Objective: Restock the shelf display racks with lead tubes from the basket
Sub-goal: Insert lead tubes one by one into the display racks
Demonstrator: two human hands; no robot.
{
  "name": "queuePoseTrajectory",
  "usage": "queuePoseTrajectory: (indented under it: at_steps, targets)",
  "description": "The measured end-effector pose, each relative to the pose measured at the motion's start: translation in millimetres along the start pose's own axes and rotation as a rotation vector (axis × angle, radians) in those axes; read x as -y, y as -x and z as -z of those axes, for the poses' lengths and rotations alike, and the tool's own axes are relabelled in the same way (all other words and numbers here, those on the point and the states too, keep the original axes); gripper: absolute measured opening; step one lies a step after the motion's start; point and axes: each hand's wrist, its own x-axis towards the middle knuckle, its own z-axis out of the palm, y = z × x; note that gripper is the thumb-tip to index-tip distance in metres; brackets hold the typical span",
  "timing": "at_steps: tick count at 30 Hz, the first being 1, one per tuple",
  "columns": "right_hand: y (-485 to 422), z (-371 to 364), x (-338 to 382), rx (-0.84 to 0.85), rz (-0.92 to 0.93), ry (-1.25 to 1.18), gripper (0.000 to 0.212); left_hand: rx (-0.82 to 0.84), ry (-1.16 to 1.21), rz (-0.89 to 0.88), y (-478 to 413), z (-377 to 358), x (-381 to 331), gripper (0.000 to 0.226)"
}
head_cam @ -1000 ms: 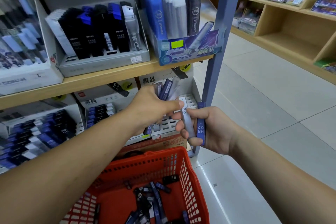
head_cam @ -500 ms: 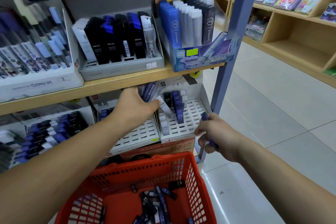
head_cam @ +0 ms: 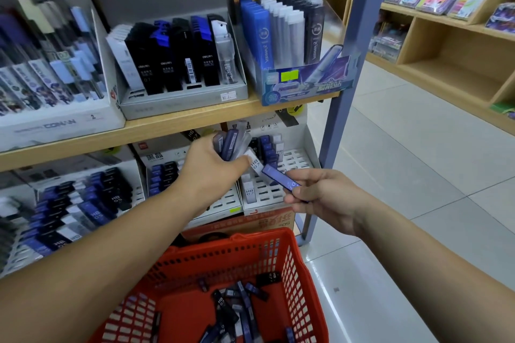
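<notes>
My left hand point(head_cam: 211, 170) grips a fanned bunch of lead tubes point(head_cam: 232, 142), blue, grey and white, in front of the lower shelf. My right hand point(head_cam: 320, 198) pinches a single blue lead tube point(head_cam: 280, 177) that points up-left toward the white slotted display rack point(head_cam: 292, 164). That rack holds a few upright blue, black and white tubes at its back and left. A red plastic basket point(head_cam: 295, 267) sits below my arms, with several dark blue and black lead tubes point(head_cam: 239, 312) loose on its bottom.
A second white rack point(head_cam: 164, 172) stands left of the first, and a crowded rack point(head_cam: 78, 203) lies further left. The upper wooden shelf point(head_cam: 167, 125) carries boxed refill displays. A blue steel post point(head_cam: 340, 86) bounds the unit on the right; tiled floor and wooden shelving lie beyond.
My right hand has risen from beside the rack's right edge and now holds its blue tube out toward the rack. My left hand stays in place with its bunch.
</notes>
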Motion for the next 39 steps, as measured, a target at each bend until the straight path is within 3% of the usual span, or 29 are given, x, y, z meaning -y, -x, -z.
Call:
queuePoseTrajectory:
  at_steps: [4,10,15,19,22,28,34,39]
  targets:
    - [6,6,-1,-0.101,0.020,-0.017,0.031,0.019,-0.037,-0.057,6,-3,-5,0.015]
    - [5,11,-2,-0.396,0.260,0.352,0.013,0.005,-0.037,-0.086,12,-1,-4,0.028]
    - [-10,0,-3,-0.391,0.386,0.408,0.030,0.029,-0.073,-0.062,11,-3,7,0.024]
    - [-23,-7,-6,-0.426,0.425,0.464,0.021,0.076,-0.107,-0.049,12,-6,9,0.030]
    - [-28,-10,-9,-0.391,0.436,0.483,0.029,0.104,-0.120,-0.039,13,-9,8,0.043]
    - [-39,-7,-5,-0.398,0.544,0.547,0.030,0.095,-0.079,-0.045,10,-11,7,0.039]
    - [-38,-6,-5,-0.382,0.674,0.797,0.032,0.072,-0.054,-0.056,11,-16,9,0.025]
    - [-37,-12,-5,-0.376,0.661,0.741,0.027,0.059,-0.044,-0.046,14,-15,8,0.028]
